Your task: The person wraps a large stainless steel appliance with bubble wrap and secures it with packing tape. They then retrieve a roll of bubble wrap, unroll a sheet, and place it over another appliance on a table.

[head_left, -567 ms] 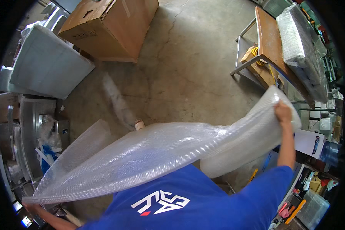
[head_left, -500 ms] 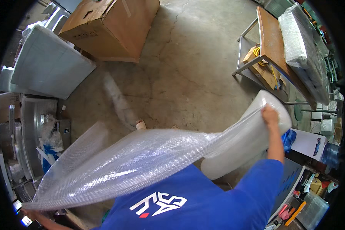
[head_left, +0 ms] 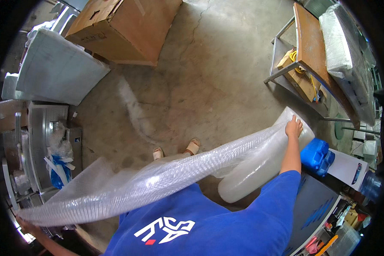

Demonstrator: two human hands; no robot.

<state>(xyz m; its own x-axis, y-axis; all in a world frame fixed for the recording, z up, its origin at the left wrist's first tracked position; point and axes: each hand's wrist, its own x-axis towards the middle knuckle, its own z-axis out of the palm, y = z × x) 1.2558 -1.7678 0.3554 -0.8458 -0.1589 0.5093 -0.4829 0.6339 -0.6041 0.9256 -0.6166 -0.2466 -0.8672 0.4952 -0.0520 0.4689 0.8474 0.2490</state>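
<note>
A long sheet of clear bubble wrap [head_left: 158, 179] stretches across in front of my blue shirt, bunched into folds. Its far left end is gripped by my left hand [head_left: 24, 225], near the picture's rim. On the right stands a thick bubble wrap roll [head_left: 256, 170], tilted, with the sheet running off its upper end. My right hand [head_left: 294, 127] is closed on the sheet's edge at the top of the roll. Part of the roll is hidden behind the sheet and my right arm.
A large cardboard box [head_left: 132, 34] and a pale wrapped panel [head_left: 59, 68] stand ahead to the left. A wooden-topped table [head_left: 309, 38] bears a wrapped slab [head_left: 343, 47] at right. Beside my right arm are a blue jug [head_left: 315, 155] and a grey cabinet [head_left: 313, 209].
The sheet has sunk and gathered into a narrower band. My right hand has moved slightly left and down with the roll's top, and both my feet now show more fully.
</note>
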